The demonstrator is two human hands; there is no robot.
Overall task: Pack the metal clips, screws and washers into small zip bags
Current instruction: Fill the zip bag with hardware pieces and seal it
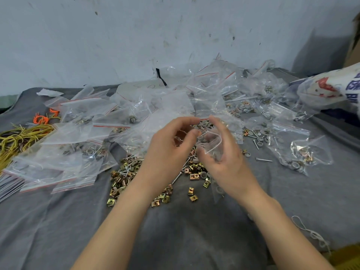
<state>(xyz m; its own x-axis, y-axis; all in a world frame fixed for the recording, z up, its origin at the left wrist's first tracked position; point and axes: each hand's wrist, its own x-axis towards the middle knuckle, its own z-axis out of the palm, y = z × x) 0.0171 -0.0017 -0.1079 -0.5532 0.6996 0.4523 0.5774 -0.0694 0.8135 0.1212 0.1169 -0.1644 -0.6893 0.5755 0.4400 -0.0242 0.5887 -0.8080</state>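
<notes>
My right hand (224,152) holds a small clear zip bag (211,142) with its mouth spread toward the left. My left hand (171,147) is raised beside the bag's mouth, thumb and fingers curled and pinching small parts that I cannot make out. Below both hands lies a loose heap of brass-coloured metal clips (124,178) on grey cloth (185,230), mixed with long screws (178,177) and grey washers (220,190). More screws and washers (259,142) lie scattered to the right.
Many filled and empty zip bags (81,133) cover the left and back of the cloth. Packed bags (298,151) lie at the right. Yellow and orange wires (21,137) sit at the far left. A printed sack (331,88) and a white string (311,234) are at the right.
</notes>
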